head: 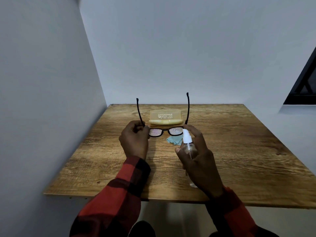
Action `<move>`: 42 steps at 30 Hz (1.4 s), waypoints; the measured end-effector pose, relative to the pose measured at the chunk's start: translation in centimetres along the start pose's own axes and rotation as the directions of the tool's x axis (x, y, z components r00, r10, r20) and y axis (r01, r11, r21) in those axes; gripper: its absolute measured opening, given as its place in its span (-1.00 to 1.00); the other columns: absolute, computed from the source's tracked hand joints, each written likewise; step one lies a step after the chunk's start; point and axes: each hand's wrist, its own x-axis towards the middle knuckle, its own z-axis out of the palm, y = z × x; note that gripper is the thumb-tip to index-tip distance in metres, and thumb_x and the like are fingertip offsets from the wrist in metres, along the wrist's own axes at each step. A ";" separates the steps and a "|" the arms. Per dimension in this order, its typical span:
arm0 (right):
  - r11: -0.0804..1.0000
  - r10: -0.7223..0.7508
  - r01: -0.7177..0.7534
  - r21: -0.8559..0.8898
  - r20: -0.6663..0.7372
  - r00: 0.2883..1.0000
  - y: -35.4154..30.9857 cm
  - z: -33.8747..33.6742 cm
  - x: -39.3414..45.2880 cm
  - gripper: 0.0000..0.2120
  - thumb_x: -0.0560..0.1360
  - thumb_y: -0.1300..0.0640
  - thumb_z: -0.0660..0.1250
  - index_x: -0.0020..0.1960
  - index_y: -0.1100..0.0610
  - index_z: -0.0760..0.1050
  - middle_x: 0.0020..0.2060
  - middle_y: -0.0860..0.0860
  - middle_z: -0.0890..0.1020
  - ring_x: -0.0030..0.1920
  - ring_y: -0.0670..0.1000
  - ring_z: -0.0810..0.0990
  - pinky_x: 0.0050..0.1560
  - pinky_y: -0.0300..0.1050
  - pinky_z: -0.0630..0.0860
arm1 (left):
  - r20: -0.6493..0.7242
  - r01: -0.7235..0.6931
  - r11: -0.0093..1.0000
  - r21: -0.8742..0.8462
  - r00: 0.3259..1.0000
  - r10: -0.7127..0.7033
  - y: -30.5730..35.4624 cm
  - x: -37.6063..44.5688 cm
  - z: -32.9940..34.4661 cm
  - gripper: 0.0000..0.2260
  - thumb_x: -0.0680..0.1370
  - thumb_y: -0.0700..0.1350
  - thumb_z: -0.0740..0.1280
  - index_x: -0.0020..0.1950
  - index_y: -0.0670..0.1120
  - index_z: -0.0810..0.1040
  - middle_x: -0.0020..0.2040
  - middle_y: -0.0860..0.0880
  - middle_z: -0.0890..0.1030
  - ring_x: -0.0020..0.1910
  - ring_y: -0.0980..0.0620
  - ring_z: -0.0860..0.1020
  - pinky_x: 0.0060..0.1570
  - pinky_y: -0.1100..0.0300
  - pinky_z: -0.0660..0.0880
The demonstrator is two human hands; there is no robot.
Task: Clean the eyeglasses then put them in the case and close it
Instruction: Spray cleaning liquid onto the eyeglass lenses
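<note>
Black-framed eyeglasses (164,130) are held above the wooden table (239,142) with both temples pointing up and away. Fine droplets cover both lenses. My left hand (135,139) grips the frame at its left hinge. My right hand (200,159) holds a small clear spray bottle (187,141) with a white nozzle, its index finger on the pump, the nozzle close to the right lens. A yellow translucent eyeglass case (165,118) lies open behind the glasses. A teal cleaning cloth (173,140) lies crumpled on the table below the right lens.
White walls close in at the left and back of the table. A dark window frame (306,82) shows at the far right. The table's front edge (153,197) runs near my red-and-black plaid sleeves.
</note>
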 end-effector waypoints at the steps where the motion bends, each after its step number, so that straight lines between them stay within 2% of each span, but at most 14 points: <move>1: 0.998 -0.012 0.010 -0.067 -0.042 0.999 0.1 0.1 0.1 -0.40 0.55 0.22 0.38 0.44 -0.24 0.29 -0.17 -0.03 0.63 -0.36 0.00 0.58 -0.40 -0.12 0.52 | 0.001 -0.044 0.999 0.008 0.999 0.044 0.0 -0.2 -0.1 -0.85 0.45 -0.21 0.56 -0.17 0.03 0.67 -0.26 0.02 0.70 -0.21 -0.07 0.71 -0.14 -0.10 0.69; 2: 0.992 -0.021 0.012 -0.122 -0.075 0.997 0.1 0.3 0.3 -0.41 0.55 0.22 0.37 0.45 -0.21 0.29 -0.16 -0.05 0.62 -0.34 -0.07 0.57 -0.38 -0.23 0.45 | 0.001 -0.085 0.996 0.023 0.996 0.085 0.1 -0.6 -0.1 -0.88 0.46 -0.21 0.56 -0.14 0.00 0.68 -0.27 0.04 0.70 -0.23 0.00 0.71 -0.13 -0.04 0.69; 4: 0.982 -0.023 0.003 -0.189 -0.104 0.994 0.2 0.3 0.6 -0.41 0.54 0.23 0.36 0.46 -0.17 0.28 -0.19 -0.08 0.58 -0.33 -0.13 0.54 -0.36 -0.34 0.35 | 0.007 -0.171 0.984 0.047 0.985 0.171 0.4 -1.3 -0.2 -0.91 0.47 -0.21 0.56 -0.11 -0.06 0.70 -0.28 0.11 0.67 -0.26 0.25 0.65 -0.14 0.18 0.65; 6: 0.973 -0.024 -0.001 -0.229 -0.107 0.994 0.4 0.3 0.8 -0.41 0.53 0.22 0.36 0.47 -0.15 0.28 -0.21 -0.08 0.56 -0.33 -0.16 0.51 -0.38 -0.36 0.33 | 0.026 -0.224 0.973 0.050 0.975 0.222 0.6 -1.9 -0.3 -0.91 0.47 -0.21 0.57 -0.10 -0.06 0.71 -0.28 0.18 0.65 -0.27 0.33 0.61 -0.18 0.34 0.57; 7: 0.969 -0.034 0.007 -0.248 -0.104 0.994 0.5 0.3 0.8 -0.40 0.53 0.21 0.36 0.47 -0.15 0.28 -0.20 -0.08 0.56 -0.33 -0.16 0.51 -0.38 -0.37 0.33 | 0.038 -0.236 0.971 0.042 0.971 0.234 0.6 -2.2 -0.3 -0.90 0.47 -0.21 0.58 -0.10 -0.05 0.71 -0.28 0.18 0.65 -0.28 0.31 0.62 -0.18 0.34 0.56; 11: 0.958 -0.068 0.035 -0.285 -0.108 0.992 1.1 0.4 1.1 -0.41 0.52 0.24 0.35 0.46 -0.13 0.28 -0.12 -0.04 0.61 -0.33 -0.16 0.52 -0.36 -0.37 0.31 | 0.078 -0.273 0.962 -0.011 0.959 0.273 0.6 -2.4 -0.4 -0.87 0.44 -0.21 0.60 -0.10 -0.04 0.73 -0.26 0.14 0.68 -0.26 0.23 0.63 -0.17 0.24 0.60; 16: 0.954 -0.087 0.032 -0.299 -0.170 0.982 1.5 0.2 1.3 -0.47 0.52 0.29 0.33 0.39 -0.08 0.30 -0.15 -0.09 0.54 -0.32 -0.19 0.49 -0.36 -0.34 0.28 | 0.093 -0.309 0.951 -0.025 0.946 0.310 0.4 -2.5 -0.5 -0.88 0.44 -0.23 0.60 -0.08 -0.09 0.73 -0.23 0.10 0.71 -0.21 0.21 0.67 -0.12 0.20 0.63; 22: 0.956 -0.072 0.017 -0.294 -0.178 0.981 1.7 0.1 1.2 -0.47 0.52 0.27 0.32 0.43 -0.02 0.30 -0.20 -0.08 0.51 -0.34 -0.18 0.47 -0.37 -0.34 0.24 | 0.107 -0.255 0.963 -0.082 0.959 0.263 0.5 -2.9 -0.3 -0.85 0.44 -0.26 0.60 -0.09 -0.04 0.72 -0.22 0.14 0.71 -0.22 0.21 0.68 -0.12 0.27 0.61; 26: 0.954 -0.078 0.030 -0.299 -0.150 0.986 1.7 0.2 1.0 -0.47 0.52 0.28 0.32 0.38 -0.09 0.25 -0.25 -0.18 0.45 -0.36 -0.18 0.46 -0.37 -0.33 0.25 | 0.110 -0.239 0.966 -0.096 0.962 0.249 0.3 -3.0 -0.1 -0.84 0.44 -0.26 0.59 -0.08 -0.05 0.72 -0.22 0.12 0.72 -0.20 0.17 0.69 -0.11 0.27 0.62; 29: 0.964 -0.065 0.017 -0.267 -0.169 0.983 1.7 0.5 0.7 -0.48 0.52 0.28 0.32 0.36 -0.10 0.26 -0.28 -0.15 0.45 -0.38 -0.15 0.45 -0.39 -0.28 0.28 | 0.108 -0.257 0.962 -0.091 0.958 0.267 0.2 -3.1 -0.2 -0.82 0.44 -0.26 0.59 -0.08 -0.02 0.71 -0.21 0.14 0.71 -0.20 0.15 0.68 -0.12 0.29 0.61; 35: 0.988 -0.086 0.079 -0.132 -0.053 0.995 0.9 1.5 0.2 -0.45 0.52 0.30 0.34 0.39 -0.11 0.29 -0.18 0.00 0.58 -0.39 -0.03 0.53 -0.41 -0.02 0.49 | 0.118 -0.248 0.964 -0.093 0.959 0.258 0.2 -3.3 0.0 -0.68 0.44 -0.28 0.59 -0.14 0.16 0.65 -0.27 0.25 0.69 -0.22 0.25 0.66 -0.13 0.36 0.58; 39: 0.990 -0.099 0.101 -0.102 0.024 0.995 0.8 2.6 -0.2 -0.45 0.51 0.27 0.33 0.37 -0.15 0.31 -0.29 0.02 0.56 -0.42 0.00 0.48 -0.41 -0.02 0.43 | 0.112 -0.233 0.967 -0.102 0.963 0.244 0.3 -3.2 0.1 -0.67 0.44 -0.28 0.59 -0.15 0.18 0.64 -0.25 0.18 0.70 -0.21 0.18 0.67 -0.12 0.29 0.60; 42: 0.987 -0.113 0.115 -0.108 0.017 0.993 0.9 3.3 -0.6 -0.50 0.48 0.23 0.31 0.35 -0.12 0.34 -0.32 -0.01 0.52 -0.42 -0.02 0.47 -0.40 -0.06 0.42 | 0.112 -0.226 0.968 -0.106 0.965 0.237 0.1 -3.2 0.0 -0.73 0.44 -0.27 0.58 -0.14 0.11 0.66 -0.22 0.12 0.71 -0.20 0.10 0.68 -0.11 0.20 0.63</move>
